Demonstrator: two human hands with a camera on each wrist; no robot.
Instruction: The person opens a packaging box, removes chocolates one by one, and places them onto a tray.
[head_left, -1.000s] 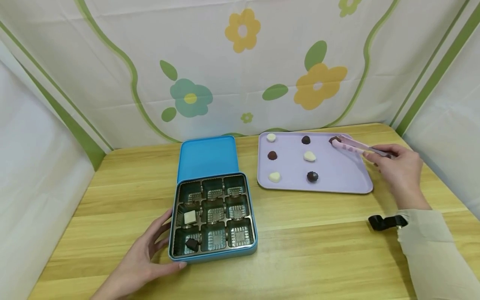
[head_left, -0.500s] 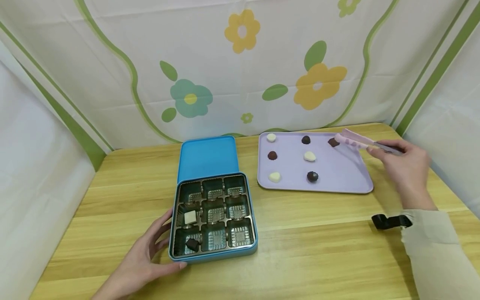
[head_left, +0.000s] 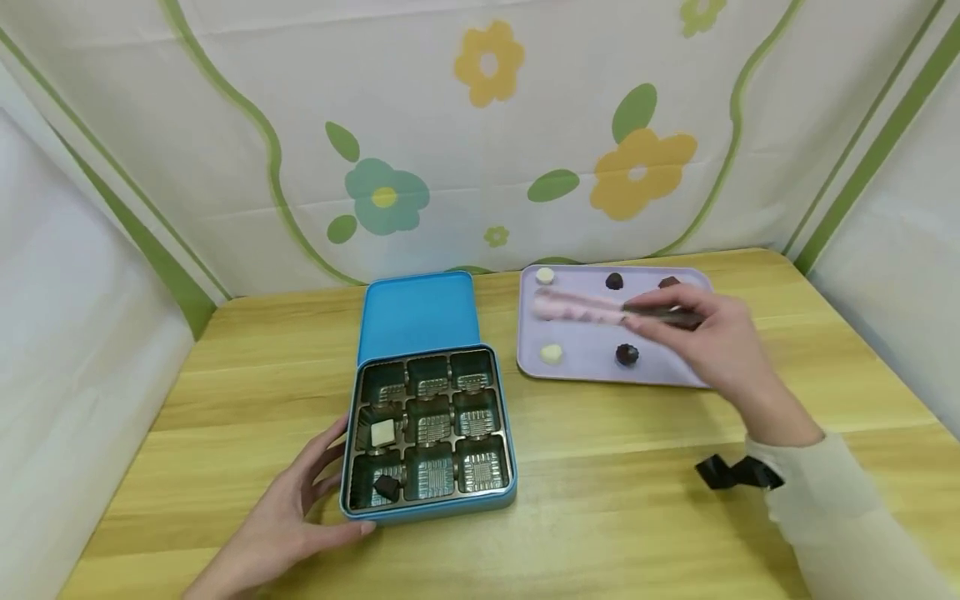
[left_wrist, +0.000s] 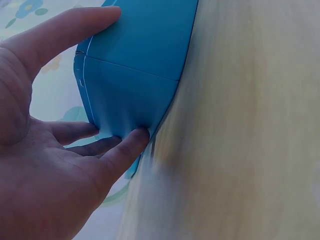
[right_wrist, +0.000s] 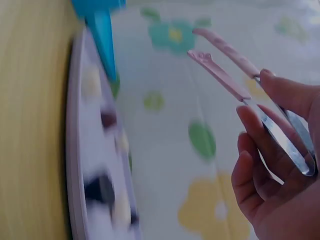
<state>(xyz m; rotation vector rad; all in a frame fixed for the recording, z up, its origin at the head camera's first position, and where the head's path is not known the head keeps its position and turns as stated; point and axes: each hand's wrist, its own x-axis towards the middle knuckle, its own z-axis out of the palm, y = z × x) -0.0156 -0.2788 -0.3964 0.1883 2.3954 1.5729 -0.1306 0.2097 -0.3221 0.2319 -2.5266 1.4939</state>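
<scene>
Pink-tipped metal tongs (head_left: pixel 600 309) are pinched in the right hand (head_left: pixel 712 337) at centre right of the frame, long axis lying almost level, tips pointing left and seen slightly parted from the wrist, empty over the lilac rectangular tray (head_left: pixel 592 373) of dark and white chocolates. Blue square tin (head_left: pixel 427 508) at lower centre is steadied, it seems, by the left hand (head_left: pixel 288 521), fingers relaxed and straight against its corner.
</scene>
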